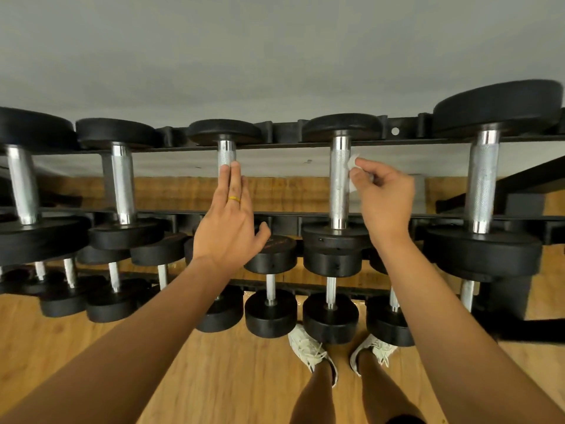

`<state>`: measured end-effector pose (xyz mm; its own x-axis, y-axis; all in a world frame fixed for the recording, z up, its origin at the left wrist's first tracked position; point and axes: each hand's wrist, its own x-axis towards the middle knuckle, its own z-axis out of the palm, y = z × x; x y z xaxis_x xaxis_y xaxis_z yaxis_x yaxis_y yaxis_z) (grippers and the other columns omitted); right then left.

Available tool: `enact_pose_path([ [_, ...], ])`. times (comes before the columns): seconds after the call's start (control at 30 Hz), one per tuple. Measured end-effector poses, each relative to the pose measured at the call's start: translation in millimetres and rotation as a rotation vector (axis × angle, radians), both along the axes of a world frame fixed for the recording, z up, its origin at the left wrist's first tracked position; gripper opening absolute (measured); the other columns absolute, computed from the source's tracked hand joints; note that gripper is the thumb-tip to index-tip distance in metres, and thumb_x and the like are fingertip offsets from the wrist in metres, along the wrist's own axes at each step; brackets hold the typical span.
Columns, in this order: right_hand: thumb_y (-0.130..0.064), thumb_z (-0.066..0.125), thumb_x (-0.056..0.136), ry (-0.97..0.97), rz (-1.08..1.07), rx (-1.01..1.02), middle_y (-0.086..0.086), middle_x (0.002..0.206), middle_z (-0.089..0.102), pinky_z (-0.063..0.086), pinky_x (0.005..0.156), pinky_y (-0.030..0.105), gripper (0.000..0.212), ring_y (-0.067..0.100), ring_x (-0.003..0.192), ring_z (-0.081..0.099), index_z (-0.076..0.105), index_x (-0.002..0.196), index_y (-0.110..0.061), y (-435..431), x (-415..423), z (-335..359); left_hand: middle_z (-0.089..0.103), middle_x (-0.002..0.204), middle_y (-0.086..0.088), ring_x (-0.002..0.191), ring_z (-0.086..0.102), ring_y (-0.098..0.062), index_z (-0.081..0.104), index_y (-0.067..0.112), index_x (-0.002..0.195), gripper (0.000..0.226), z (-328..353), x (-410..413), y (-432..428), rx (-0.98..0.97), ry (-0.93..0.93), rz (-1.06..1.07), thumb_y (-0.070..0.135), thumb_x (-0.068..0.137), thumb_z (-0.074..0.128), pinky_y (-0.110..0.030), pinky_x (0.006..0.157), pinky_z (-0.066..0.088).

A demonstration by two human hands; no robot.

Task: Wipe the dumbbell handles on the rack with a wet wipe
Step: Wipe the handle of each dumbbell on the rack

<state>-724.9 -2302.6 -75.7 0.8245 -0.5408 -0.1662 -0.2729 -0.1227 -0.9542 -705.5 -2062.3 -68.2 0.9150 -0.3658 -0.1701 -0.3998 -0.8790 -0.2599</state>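
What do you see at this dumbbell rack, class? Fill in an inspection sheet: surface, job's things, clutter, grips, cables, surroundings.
Surface: black metal rack, top tier showing five black-ended dumbbells; smaller dumbbells on the tiers below.
Job's things: small white wet wipe at the side of the knurled steel handle of the fourth dumbbell from the left.
Clutter: nothing seen.
Grips: left hand, yellow ring on a finger, straight fingers resting on the third dumbbell's steel handle; right hand pinches the wipe.
Cables: nothing seen.
Surroundings: wooden plank floor, plain grey wall, white laced shoes.
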Motion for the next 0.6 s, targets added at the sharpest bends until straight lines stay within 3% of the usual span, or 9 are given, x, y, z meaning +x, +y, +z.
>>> enact_pose_path([
  [0.17, -0.011, 0.069, 0.093, -0.011, -0.056, -0.032, -0.004, 0.103, 0.074, 0.054, 0.095, 0.022, 0.021, 0.006, 0.098, 0.068, 0.074, 0.113, -0.014, -4.0, 29.5, 3.6, -0.01, 0.17, -0.022, 0.158, -0.014, -0.03, 0.01, -0.004, 0.16, 0.091, 0.7, 0.8, 4.9, -0.103, 0.021, 0.043, 0.058, 0.101, 0.039, -0.041, 0.123, 0.024],
  [0.3, -0.011, 0.069, 0.093, 0.012, 0.047, -0.084, -0.002, 0.108, 0.072, 0.049, 0.086, 0.008, 0.024, 0.003, 0.096, 0.065, 0.071, 0.118, -0.012, -3.8, 6.4, 5.1, -0.005, 0.17, -0.022, 0.158, -0.01, -0.029, 0.014, -0.005, 0.16, 0.091, -1.0, -0.7, 5.3, -0.119, 0.001, 0.048, 0.057, 0.099, 0.042, -0.042, 0.122, 0.029],
  [0.43, -0.01, 0.065, 0.096, 0.031, 0.142, -0.216, -0.004, 0.103, 0.068, 0.046, 0.081, 0.005, 0.027, 0.003, 0.091, 0.062, 0.07, 0.122, -0.013, -7.4, -8.0, 1.0, -0.006, 0.171, -0.02, 0.158, -0.009, -0.029, 0.015, -0.003, 0.161, 0.091, -1.3, 0.0, 5.5, -0.136, 0.013, 0.06, 0.058, 0.099, 0.043, -0.037, 0.119, 0.028],
  [0.6, -0.01, 0.065, 0.096, 0.031, 0.072, -0.111, -0.005, 0.105, 0.069, 0.046, 0.083, 0.004, 0.025, -0.002, 0.092, 0.062, 0.071, 0.12, -0.011, -11.3, 17.7, 4.2, -0.006, 0.17, -0.021, 0.159, -0.008, -0.03, 0.015, -0.004, 0.16, 0.091, -0.6, -0.6, 4.7, -0.114, 0.016, 0.061, 0.058, 0.099, 0.042, -0.039, 0.12, 0.03],
])
